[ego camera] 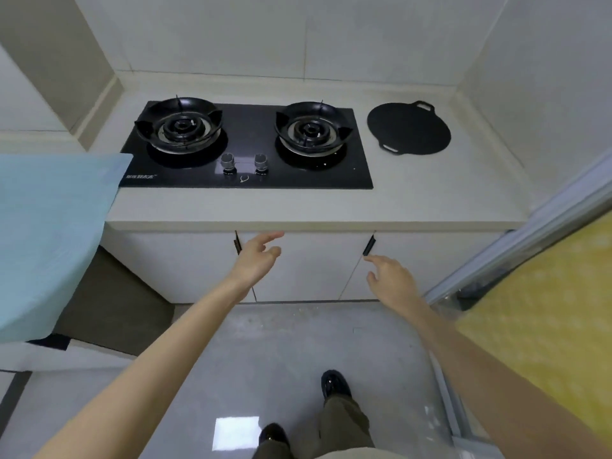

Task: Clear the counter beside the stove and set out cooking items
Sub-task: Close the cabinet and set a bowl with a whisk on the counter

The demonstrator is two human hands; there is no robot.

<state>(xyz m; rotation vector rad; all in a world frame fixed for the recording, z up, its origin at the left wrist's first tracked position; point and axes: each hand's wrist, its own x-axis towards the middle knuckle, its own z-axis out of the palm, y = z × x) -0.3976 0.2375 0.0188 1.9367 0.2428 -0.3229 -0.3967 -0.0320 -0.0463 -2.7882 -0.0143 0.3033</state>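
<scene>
**Hands empty at the counter front, a reach in hand**

The step in hand is judged to be an approach: nothing is held. The left hand (pixel 256 260) is stretched forward with its fingers loosely extended, empty, just below the front edge of the counter (pixel 430 193). The right hand (pixel 390 281) is likewise spread and empty. Its fingertips are brought close to the black handle (pixel 368 245) of a cabinet door (pixel 308 270) under the counter, though contact is not made.

On the counter, a flat black griddle pan (pixel 409 129) with two small lugs is laid just beside the right edge of the two-burner stove (pixel 246 127), apart from it. No other item is seen on that stretch of counter. At the left, a pale blue cloth (pixel 49 226) is draped over something unseen.

Whether the pan is to be cleared or is already set out cannot be told. If the cabinet is meant, the next move calls for the right fingers to be hooked round the handle and the door drawn outward, with the left hand kept free for whatever is stored inside.
</scene>
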